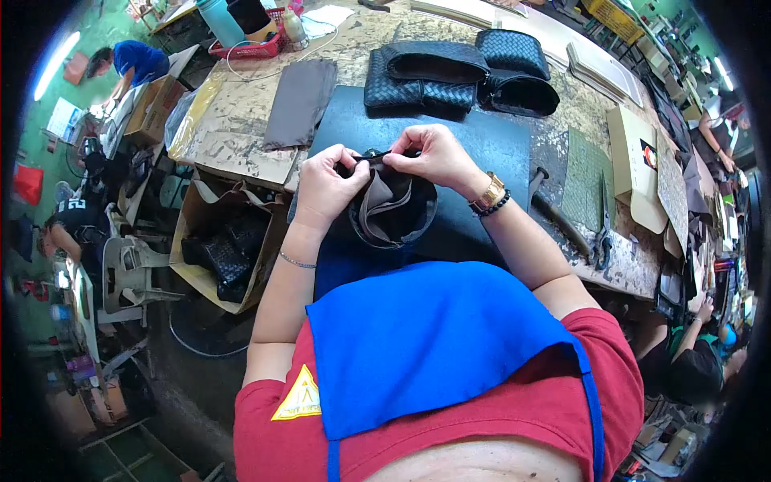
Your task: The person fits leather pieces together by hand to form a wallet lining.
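Note:
Both hands pinch the far rim of an open black pouch [429, 210] with a grey lining [385, 201]. My left hand [331, 183] grips the rim between thumb and fingers on the left. To its right, my right hand [438, 159] pinches the same edge, thumb and forefinger together. The pouch's mouth faces up towards me, at the near edge of a dark work board [490, 161]. Its outer side is mostly hidden. Beyond my hands lie several black woven pouches [422, 76], some with their mouths open.
Scissors [603, 233] and a hammer [566, 225] lie on the table's right, beside a green mat [586, 181]. A dark sheet [301, 104] lies left of the board. Below, a cardboard box [189, 233] holds black woven pieces. Other people sit at both sides.

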`<state>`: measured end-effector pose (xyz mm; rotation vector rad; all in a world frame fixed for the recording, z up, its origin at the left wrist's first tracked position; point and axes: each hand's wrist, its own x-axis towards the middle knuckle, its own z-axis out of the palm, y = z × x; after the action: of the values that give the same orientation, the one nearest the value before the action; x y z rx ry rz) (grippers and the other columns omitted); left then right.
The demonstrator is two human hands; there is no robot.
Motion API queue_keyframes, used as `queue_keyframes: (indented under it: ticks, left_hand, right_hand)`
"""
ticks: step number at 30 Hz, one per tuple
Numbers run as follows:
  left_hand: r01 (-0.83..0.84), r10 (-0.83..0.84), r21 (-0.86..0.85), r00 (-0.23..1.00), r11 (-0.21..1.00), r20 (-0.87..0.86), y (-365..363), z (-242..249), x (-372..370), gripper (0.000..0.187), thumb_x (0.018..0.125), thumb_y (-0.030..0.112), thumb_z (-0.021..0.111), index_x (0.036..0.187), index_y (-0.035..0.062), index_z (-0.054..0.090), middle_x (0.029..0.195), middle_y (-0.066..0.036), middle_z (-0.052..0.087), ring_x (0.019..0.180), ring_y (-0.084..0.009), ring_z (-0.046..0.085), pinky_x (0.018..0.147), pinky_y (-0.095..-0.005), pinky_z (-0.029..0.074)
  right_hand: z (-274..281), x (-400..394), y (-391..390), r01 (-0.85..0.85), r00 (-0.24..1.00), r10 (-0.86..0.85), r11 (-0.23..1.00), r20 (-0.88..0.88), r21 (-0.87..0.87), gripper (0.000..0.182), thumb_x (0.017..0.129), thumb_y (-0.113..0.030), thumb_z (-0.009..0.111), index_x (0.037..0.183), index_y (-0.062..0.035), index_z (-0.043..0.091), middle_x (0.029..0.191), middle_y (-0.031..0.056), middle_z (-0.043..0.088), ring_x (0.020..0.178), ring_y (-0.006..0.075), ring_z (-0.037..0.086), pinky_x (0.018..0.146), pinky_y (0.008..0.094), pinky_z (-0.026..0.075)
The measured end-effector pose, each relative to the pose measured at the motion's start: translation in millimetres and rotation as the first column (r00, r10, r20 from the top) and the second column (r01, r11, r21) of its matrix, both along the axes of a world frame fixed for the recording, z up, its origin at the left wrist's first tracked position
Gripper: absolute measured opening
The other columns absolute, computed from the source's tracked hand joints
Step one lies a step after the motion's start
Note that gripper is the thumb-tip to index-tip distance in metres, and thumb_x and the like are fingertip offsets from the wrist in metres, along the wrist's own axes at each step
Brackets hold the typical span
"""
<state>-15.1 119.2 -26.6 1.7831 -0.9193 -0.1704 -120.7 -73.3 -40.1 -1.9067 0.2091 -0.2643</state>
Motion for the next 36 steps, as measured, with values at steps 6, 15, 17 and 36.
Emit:
queue_keyframes:
  ticks: [6, 15, 17, 36]
  left_hand:
    - [-0.001, 0.001, -0.001, 1.000, 1.000, 0.029, -1.7, -0.7, 0.0, 0.021, 0.077, 0.008, 0.074, 0.067, 0.0012, 0.056, 0.077, -0.008, 0.070, 0.067, -0.0101, 0.062, 0.062, -0.0263, 0.049]
    - [0.011, -0.011, -0.027, 1.000, 1.000, -0.003, -1.2, -4.2, 2.1, 0.024, 0.078, 0.007, 0.073, 0.066, 0.0013, 0.053, 0.079, -0.009, 0.071, 0.068, -0.0104, 0.063, 0.063, -0.0273, 0.051]
    - [-0.002, 0.001, -0.040, 1.000, 0.999, -0.021, -0.9, -4.6, 1.6, 0.024, 0.077, 0.007, 0.074, 0.066, 0.0018, 0.053, 0.079, -0.009, 0.071, 0.069, -0.0111, 0.063, 0.064, -0.0276, 0.051]
    - [0.165, -0.233, -0.279, 0.945, 0.946, -0.229, -14.9, 3.4, 17.0, 0.029, 0.094, 0.012, 0.068, 0.115, 0.0056, 0.048, 0.112, -0.010, 0.064, 0.102, -0.0137, 0.061, 0.096, -0.0286, 0.047]
  right_hand:
    - [12.6, -3.3, 4.3, -0.015, 0.999, 0.017, 0.999, -0.047, 0.042, 0.014, 0.084, -0.010, 0.077, 0.080, -0.0029, 0.066, 0.079, 0.0005, 0.069, 0.070, 0.0031, 0.059, 0.062, 0.0207, 0.048]
    - [10.2, 2.0, 6.2, -0.071, 0.994, 0.057, 0.985, 0.094, 0.156, 0.021, 0.083, -0.004, 0.076, 0.082, -0.0059, 0.056, 0.080, -0.0015, 0.063, 0.074, 0.0026, 0.056, 0.066, 0.0204, 0.048]
    - [6.3, 4.1, 5.7, -0.087, 0.992, 0.070, 0.982, 0.105, 0.170, 0.021, 0.082, -0.003, 0.076, 0.084, -0.0060, 0.056, 0.081, -0.0020, 0.062, 0.076, 0.0029, 0.057, 0.068, 0.0207, 0.049]
    - [65.2, 21.7, -24.4, -0.210, 0.965, 0.262, 0.829, 0.029, -0.518, 0.025, 0.083, -0.012, 0.067, 0.105, -0.0041, 0.057, 0.093, 0.0123, 0.067, 0.084, 0.0267, 0.067, 0.074, 0.0355, 0.054]
